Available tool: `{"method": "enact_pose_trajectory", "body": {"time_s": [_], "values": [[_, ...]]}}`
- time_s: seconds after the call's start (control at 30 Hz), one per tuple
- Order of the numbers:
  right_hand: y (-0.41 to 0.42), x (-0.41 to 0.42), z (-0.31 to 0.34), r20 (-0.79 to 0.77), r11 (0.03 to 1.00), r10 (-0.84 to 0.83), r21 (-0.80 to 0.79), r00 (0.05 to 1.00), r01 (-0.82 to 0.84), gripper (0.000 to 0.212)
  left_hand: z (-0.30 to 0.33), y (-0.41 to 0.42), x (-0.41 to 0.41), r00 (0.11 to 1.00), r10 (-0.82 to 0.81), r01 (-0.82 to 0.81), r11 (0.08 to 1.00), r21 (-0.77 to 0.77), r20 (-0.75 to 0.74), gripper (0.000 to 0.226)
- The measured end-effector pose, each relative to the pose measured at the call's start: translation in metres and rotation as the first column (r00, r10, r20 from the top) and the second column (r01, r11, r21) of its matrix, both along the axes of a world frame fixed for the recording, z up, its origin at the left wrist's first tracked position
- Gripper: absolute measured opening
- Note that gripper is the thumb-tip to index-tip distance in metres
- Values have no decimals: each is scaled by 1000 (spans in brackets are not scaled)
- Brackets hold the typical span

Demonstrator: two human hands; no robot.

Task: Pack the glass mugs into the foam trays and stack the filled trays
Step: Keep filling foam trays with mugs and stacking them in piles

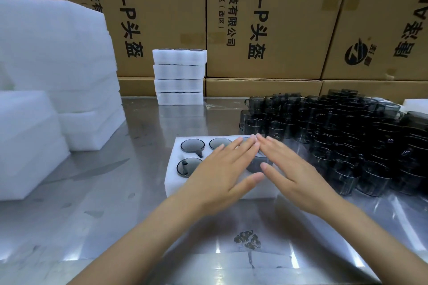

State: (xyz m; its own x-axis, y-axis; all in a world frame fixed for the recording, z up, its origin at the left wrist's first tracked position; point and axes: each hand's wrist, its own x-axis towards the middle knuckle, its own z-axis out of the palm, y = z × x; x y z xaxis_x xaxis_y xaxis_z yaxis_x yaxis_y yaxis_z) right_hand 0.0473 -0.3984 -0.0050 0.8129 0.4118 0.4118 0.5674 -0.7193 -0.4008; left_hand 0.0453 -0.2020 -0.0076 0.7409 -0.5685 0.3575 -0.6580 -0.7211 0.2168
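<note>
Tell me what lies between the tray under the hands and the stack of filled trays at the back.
Head view: only bare steel table separates the tray from the stack.

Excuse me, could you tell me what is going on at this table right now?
A person is packing smoky grey glass mugs into a white foam tray on the steel table. Both hands lie flat, fingers straight: the left hand and right hand press on mugs in the tray's right part. Three seated mugs show on the left. A stack of four filled white foam trays stands behind, loose grey mugs crowd the right, and blank foam blocks sit left.
</note>
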Motion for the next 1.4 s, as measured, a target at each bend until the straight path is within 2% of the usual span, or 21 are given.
{"method": "enact_pose_trajectory", "body": {"time_s": [0.13, 0.23, 0.47, 0.53, 0.6, 0.67, 0.7, 0.77, 0.8, 0.83, 0.9, 0.93, 0.97, 1.03, 1.1, 1.17, 1.23, 1.33, 1.4], "values": [[-1, 3, -13, 63, 994, -20, -104, 998, 27, 45, -7, 4, 3, 999, 33, -37, 995, 95, 39, 71], [0, 4, -25, 38, 984, -36, -175, 999, 42, 45, -15, 3, 2, 994, 62, -79, 974, 213, 90, 73], [0, 2, -26, 39, 970, -47, -237, 998, 55, 48, -15, -1, -1, 990, 80, -108, 955, 275, 114, 76], [3, 2, -28, -46, 990, -23, -139, 999, 17, 50, -15, -3, -4, 985, 101, -138, 948, 287, 140, 75], [6, -2, -30, -168, 993, 2, 121, 986, 18, 56, -15, -1, -7, 979, 119, -160, 952, 262, 165, 73], [5, -6, -34, -252, 898, -34, 416, 967, 140, 63, -17, 8, -12, 960, 195, -218, 971, 100, 201, 70], [3, -7, -36, -301, 833, -71, 507, 951, 223, 64, -17, 16, -14, 944, 257, -256, 966, -33, 208, 67], [-3, -6, -37, -452, 756, -95, 547, 887, 360, 66, -19, 35, -14, 892, 433, -374, 869, -323, 131, 69], [-4, -5, -37, -525, 749, -69, 535, 848, 392, 68, -19, 46, -14, 865, 501, -455, 779, -431, -7, 74], [-2, -6, -36, -584, 752, -36, 519, 811, 407, 69, -18, 57, -12, 832, 514, -544, 685, -485, -207, 79], [6, -10, -30, -628, 753, -2, 511, 778, 414, 56, -16, 72, -11, 753, 332, -638, 579, -508, -568, 74], [12, -11, -27, -620, 741, 5, 529, 785, 414, 46, -17, 75, -11, 743, 203, -619, 570, -541, -637, 64], [17, -13, -25, -603, 719, 17, 561, 797, 410, 37, -20, 77, -9, 757, 126, -588, 560, -584, -641, 55], [27, -11, -26, -599, 667, 53, 617, 799, 418, 25, -24, 82, -5, 800, 85, -552, 493, -673, -594, 37], [38, -6, -24, -634, 566, 134, 680, 762, 466, 20, -17, 85, 3, 826, 41, -539, 351, -766, -562, 19], [47, 4, -16, -619, 455, 229, 750, 751, 479, 26, -4, 90, 13, 863, 4, -489, 262, -832, -505, 26], [53, 20, -2, -558, 370, 340, 819, 757, 438, 42, 14, 96, 25, 906, -12, -410, 230, -883, -424, 29], [58, 50, 29, -526, 329, 471, 850, 708, 412, 58, 38, 102, 49, 952, -48, -293, 151, -944, -303, 31], [63, 76, 43, -545, 309, 513, 838, 663, 449, 56, 43, 103, 68, 966, -89, -242, 32, -970, -244, 37]]}}
